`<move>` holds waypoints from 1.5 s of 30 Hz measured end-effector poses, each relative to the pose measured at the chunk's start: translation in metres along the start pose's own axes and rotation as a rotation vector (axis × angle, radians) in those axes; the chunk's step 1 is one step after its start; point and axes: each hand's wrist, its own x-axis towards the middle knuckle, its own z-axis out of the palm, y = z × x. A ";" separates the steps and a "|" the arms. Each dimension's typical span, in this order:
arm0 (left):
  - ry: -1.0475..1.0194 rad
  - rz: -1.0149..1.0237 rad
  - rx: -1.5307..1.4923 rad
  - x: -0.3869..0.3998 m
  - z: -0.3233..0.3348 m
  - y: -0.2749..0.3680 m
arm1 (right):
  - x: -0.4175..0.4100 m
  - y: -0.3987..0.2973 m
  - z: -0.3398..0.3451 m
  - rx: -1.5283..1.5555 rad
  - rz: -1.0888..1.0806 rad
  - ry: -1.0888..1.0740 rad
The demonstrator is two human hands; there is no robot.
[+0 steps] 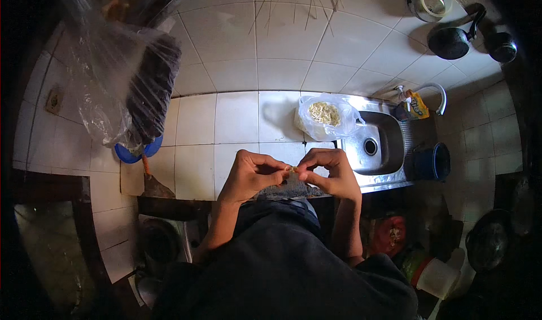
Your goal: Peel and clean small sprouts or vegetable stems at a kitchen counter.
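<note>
Close together in front of my body, my left hand (pixel 263 175) and my right hand (pixel 325 172) pinch a small pale piece, apparently a bean sprout (pixel 293 169), between their fingertips. Both hands are above the front edge of the tiled counter. Beyond my right hand, a white plastic bag (pixel 311 127) stands open beside the sink, with a heap of bean sprouts (pixel 324 113) in it.
Right of the bag is a steel sink (pixel 387 150), with a yellow pouch (pixel 417 106) behind it and a blue bucket (pixel 438 161) at its right. Pans (pixel 449 42) hang on the wall. A large clear plastic bag (pixel 101 78) hangs at the left over a blue basin (pixel 129 153).
</note>
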 end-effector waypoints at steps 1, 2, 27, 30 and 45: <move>-0.010 0.059 0.047 -0.003 -0.001 0.002 | 0.000 -0.003 0.004 -0.001 0.002 0.000; -0.019 0.118 0.094 -0.006 -0.002 0.004 | 0.001 -0.009 0.008 -0.018 0.058 0.017; -0.008 0.038 0.425 -0.083 -0.043 -0.040 | -0.015 0.014 0.084 -0.298 0.211 -0.297; -0.034 -0.104 0.210 -0.088 -0.046 -0.047 | -0.019 0.021 0.084 -0.404 0.245 -0.219; 0.272 -0.088 0.041 -0.097 -0.059 -0.043 | 0.067 0.355 0.026 -0.476 0.497 0.301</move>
